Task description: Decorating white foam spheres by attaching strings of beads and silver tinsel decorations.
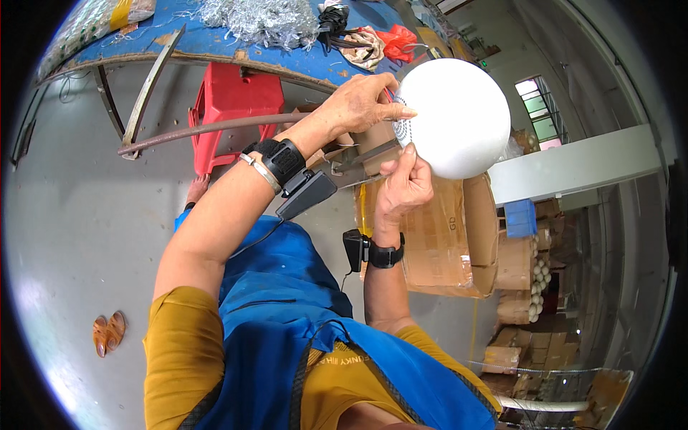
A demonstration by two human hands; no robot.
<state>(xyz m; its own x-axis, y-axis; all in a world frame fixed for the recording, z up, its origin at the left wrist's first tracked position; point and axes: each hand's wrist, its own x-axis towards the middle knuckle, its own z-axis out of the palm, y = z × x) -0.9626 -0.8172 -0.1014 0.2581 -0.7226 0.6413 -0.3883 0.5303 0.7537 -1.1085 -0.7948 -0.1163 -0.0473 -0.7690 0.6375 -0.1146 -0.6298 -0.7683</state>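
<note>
A large white ball with a patch of small dots on its left side is held up in front of me. My left hand grips it from the upper left, fingers pressed on the dotted patch, with a thin red piece between the fingers. My right hand holds the ball from below and also pinches a pair of scissors whose blades point left. Both wrists carry black bands with small black devices.
A blue worktable at the top holds silver tinsel and red scraps. A red plastic stool stands under it. An open cardboard box sits on the floor to the right, more boxes behind it.
</note>
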